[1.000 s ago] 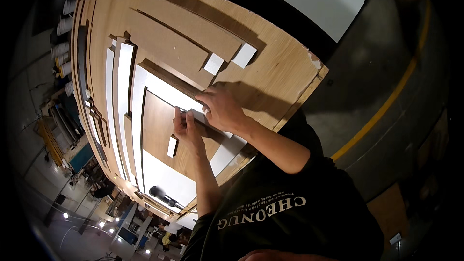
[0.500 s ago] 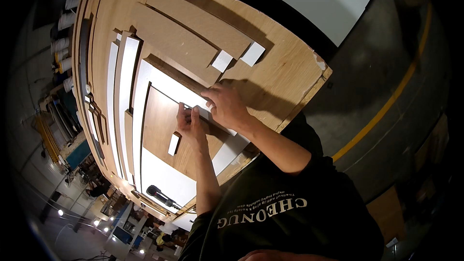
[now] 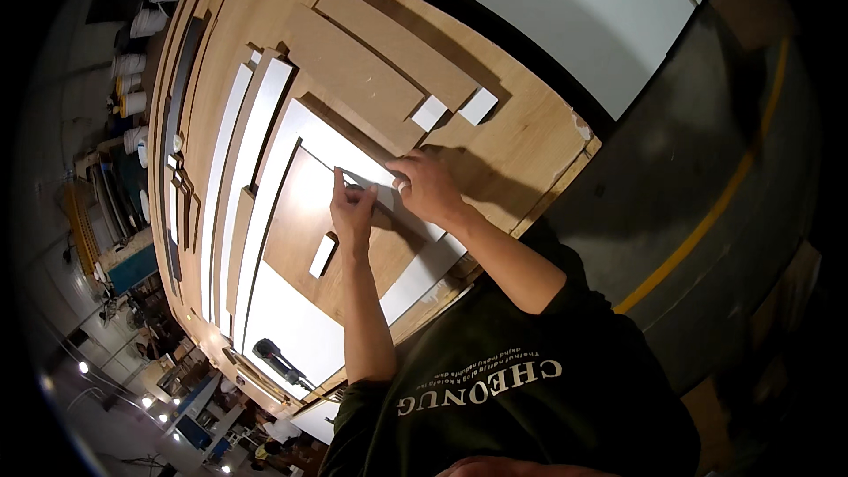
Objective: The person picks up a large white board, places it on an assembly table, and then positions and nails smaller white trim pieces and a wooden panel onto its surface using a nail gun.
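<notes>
A white panel frame lies in front of me, with wood-grain surface visible through its opening. My left hand is over that opening, thumb and forefinger pinched near the inner edge of the far rail. A small dark thing shows at those fingertips, too small to name. My right hand, wearing a ring, is closed over the far rail, its curled fingertips at the outer edge. Inside the opening, below my left hand, lies a small white block with dark sides.
Brown boards with white ends lie beyond the frame. Long white strips lie left of it. A black tool rests on its near left part. The worktable's worn edge is at the right; a large pale panel stands beyond.
The whole view has shifted slightly. My left forefinger has moved a little along the far rail toward the frame's left corner. My right hand stays on the same rail.
</notes>
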Action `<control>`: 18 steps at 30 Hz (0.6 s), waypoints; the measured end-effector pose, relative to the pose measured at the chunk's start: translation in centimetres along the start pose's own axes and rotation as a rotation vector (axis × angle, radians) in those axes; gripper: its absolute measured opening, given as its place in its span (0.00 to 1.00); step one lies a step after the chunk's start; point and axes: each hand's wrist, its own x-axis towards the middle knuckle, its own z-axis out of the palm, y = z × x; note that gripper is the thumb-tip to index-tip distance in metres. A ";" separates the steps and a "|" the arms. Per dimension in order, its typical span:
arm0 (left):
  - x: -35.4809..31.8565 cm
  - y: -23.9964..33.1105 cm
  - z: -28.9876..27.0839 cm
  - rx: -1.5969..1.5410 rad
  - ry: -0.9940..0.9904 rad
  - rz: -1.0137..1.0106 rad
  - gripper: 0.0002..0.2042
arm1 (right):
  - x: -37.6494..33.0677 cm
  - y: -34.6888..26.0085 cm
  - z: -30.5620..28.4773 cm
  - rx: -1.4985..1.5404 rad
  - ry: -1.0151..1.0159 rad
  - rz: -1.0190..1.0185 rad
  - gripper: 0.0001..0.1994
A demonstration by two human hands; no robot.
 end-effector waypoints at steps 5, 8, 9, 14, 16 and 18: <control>0.2 0.5 0.2 -0.002 0.006 -0.011 0.39 | 0.9 0.7 -0.1 -0.046 -0.034 -0.016 0.12; 0.1 0.6 0.2 -0.013 0.009 0.029 0.39 | 1.6 -0.2 -1.1 -0.014 -0.099 0.066 0.11; 0.2 0.2 0.2 -0.015 0.013 0.036 0.39 | 1.6 -0.5 -1.4 -0.003 -0.116 0.091 0.10; 0.5 -1.0 0.3 -0.051 0.018 0.067 0.38 | 1.6 0.2 -0.9 0.006 -0.098 0.113 0.09; 0.7 -1.4 0.3 -0.049 0.025 0.098 0.38 | 1.6 0.1 -0.8 -0.005 -0.090 0.110 0.09; 0.7 -1.7 0.5 -0.049 0.036 0.127 0.39 | 1.4 0.2 -0.6 -0.025 -0.076 0.108 0.08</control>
